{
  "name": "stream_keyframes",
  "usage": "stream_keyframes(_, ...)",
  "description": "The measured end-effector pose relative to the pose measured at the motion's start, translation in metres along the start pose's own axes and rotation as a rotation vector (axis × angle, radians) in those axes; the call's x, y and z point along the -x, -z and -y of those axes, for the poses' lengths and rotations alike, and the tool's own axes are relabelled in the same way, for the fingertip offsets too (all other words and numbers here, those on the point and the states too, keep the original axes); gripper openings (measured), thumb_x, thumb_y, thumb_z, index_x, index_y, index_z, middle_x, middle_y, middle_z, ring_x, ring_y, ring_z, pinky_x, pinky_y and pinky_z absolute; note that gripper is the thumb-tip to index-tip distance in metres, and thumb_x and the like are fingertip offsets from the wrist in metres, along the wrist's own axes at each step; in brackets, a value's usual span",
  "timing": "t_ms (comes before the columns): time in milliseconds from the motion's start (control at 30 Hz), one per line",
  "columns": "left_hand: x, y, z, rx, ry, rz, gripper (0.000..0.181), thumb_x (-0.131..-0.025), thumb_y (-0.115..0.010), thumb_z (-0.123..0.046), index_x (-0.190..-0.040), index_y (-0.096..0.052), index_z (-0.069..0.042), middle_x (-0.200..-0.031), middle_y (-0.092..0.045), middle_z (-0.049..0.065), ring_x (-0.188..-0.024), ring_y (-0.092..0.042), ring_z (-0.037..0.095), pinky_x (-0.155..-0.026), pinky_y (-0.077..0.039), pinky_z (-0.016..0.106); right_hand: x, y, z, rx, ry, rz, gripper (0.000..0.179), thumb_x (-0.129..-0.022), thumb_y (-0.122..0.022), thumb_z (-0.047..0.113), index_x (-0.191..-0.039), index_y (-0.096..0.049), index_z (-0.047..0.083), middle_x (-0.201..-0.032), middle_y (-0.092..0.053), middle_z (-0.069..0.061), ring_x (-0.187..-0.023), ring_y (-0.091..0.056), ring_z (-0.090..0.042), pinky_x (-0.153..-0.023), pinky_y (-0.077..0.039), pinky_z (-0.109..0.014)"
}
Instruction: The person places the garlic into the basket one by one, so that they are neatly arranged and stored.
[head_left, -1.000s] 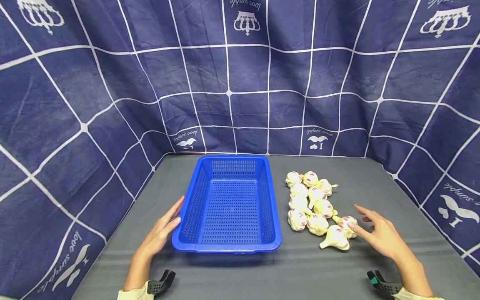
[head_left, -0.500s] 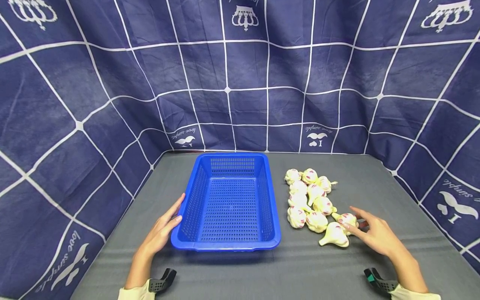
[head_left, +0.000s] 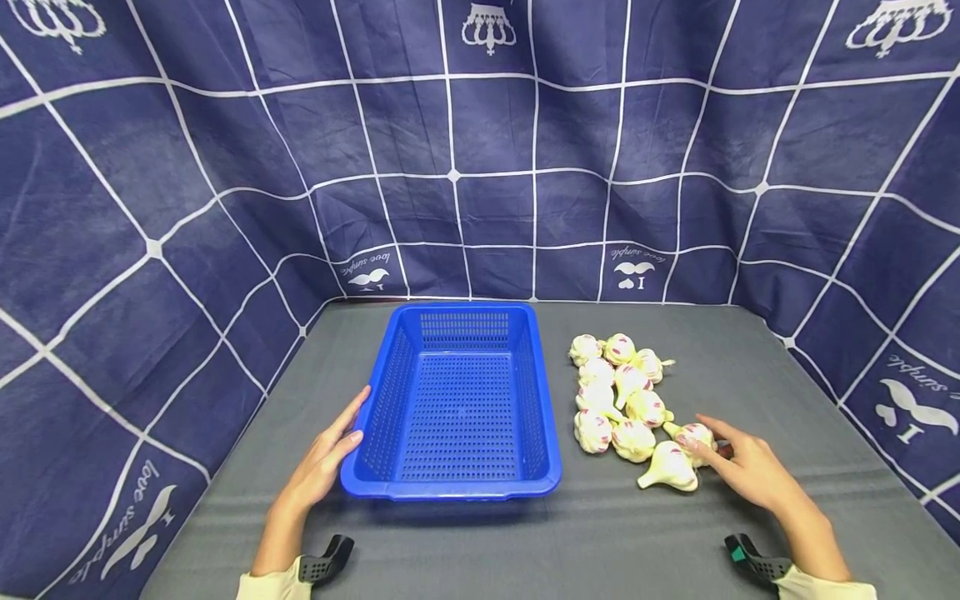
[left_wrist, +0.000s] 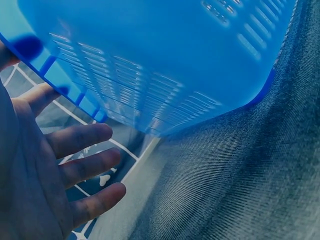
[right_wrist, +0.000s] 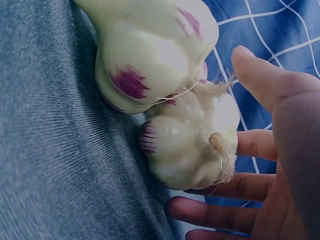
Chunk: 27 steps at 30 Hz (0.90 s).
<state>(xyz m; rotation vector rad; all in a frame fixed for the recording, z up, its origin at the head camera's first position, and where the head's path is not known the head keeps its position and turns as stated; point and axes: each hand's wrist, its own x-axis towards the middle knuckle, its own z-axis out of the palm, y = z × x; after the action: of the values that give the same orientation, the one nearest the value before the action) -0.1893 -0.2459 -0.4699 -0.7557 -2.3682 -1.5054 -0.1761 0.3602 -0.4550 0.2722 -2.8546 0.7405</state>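
Observation:
At the left side of the blue plastic basket (head_left: 551, 392), my left hand (head_left: 318, 462) touches the rim with its thumb and index finger. In the left wrist view the other fingers of my left hand (left_wrist: 65, 170) extend loosely beside the perforated basket wall (left_wrist: 145, 95). On the right, my right hand (head_left: 750, 471) is spread around the nearest garlic bulb (head_left: 693, 440). The right wrist view has that garlic bulb (right_wrist: 187, 142) with its dry roots facing the palm; fingers reach along its far side, and the thumb stands apart from it. Another garlic bulb (right_wrist: 155, 50) lies against it.
Several more garlic bulbs (head_left: 633, 440) lie in a cluster between the basket and my right hand. Grey cloth (head_left: 480, 550) covers the table. A blue curtain (head_left: 495, 150) with white grid lines encloses the back and both sides.
My right hand has moved left and closer in around the nearest garlic bulb. The left hand stays at the basket rim. The head view has tilted slightly.

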Motion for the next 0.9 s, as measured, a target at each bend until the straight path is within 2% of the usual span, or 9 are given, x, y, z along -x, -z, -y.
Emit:
stream_keyframes(133, -0.0002, 0.0003, -0.0005, -0.01, 0.014, -0.002, 0.056, -0.101, -0.041, -0.005, -0.155, -0.031, -0.009, -0.158, -0.029, 0.02, -0.137, -0.03, 0.001, -0.107, -0.022, 0.009, -0.0007, 0.0, -0.001, -0.009, 0.002, 0.008, 0.046, -0.101, -0.054, 0.029, -0.133, -0.056, -0.005, -0.117, -0.064, -0.03, -0.088, -0.067, -0.036, -0.071, -0.051, -0.05)
stream_keyframes(267, -0.0002, -0.0001, -0.0005, -0.013, 0.013, -0.005, 0.056, -0.101, -0.041, -0.005, -0.156, -0.031, -0.009, -0.158, -0.029, 0.02, -0.136, -0.03, -0.001, -0.107, -0.022, 0.009, -0.0009, -0.0005, -0.0023, -0.008, -0.004, 0.011, 0.045, -0.104, -0.049, 0.029, -0.133, -0.056, -0.005, -0.118, -0.063, -0.03, -0.091, -0.066, -0.04, -0.075, -0.051, -0.055)
stream_keyframes(533, 0.0003, -0.0014, 0.0003, -0.012, -0.009, -0.011, 0.056, -0.1, -0.041, -0.003, -0.155, -0.031, -0.006, -0.157, -0.03, 0.023, -0.135, -0.03, -0.004, -0.107, -0.022, 0.009, -0.0031, -0.0008, -0.0026, -0.017, -0.015, 0.031, 0.049, -0.099, -0.059, 0.031, -0.132, -0.056, -0.005, -0.107, -0.068, -0.026, -0.084, -0.067, -0.033, -0.067, -0.052, -0.046)
stream_keyframes(900, 0.0002, -0.0006, -0.001, -0.031, 0.003, -0.013, 0.056, -0.101, -0.041, -0.004, -0.155, -0.031, -0.008, -0.156, -0.031, 0.021, -0.134, -0.031, -0.003, -0.106, -0.023, 0.009, -0.0045, -0.0015, -0.0021, -0.026, -0.032, 0.019, 0.046, -0.097, -0.061, 0.032, -0.127, -0.061, -0.004, -0.102, -0.07, -0.022, -0.083, -0.067, -0.03, -0.066, -0.051, -0.042)
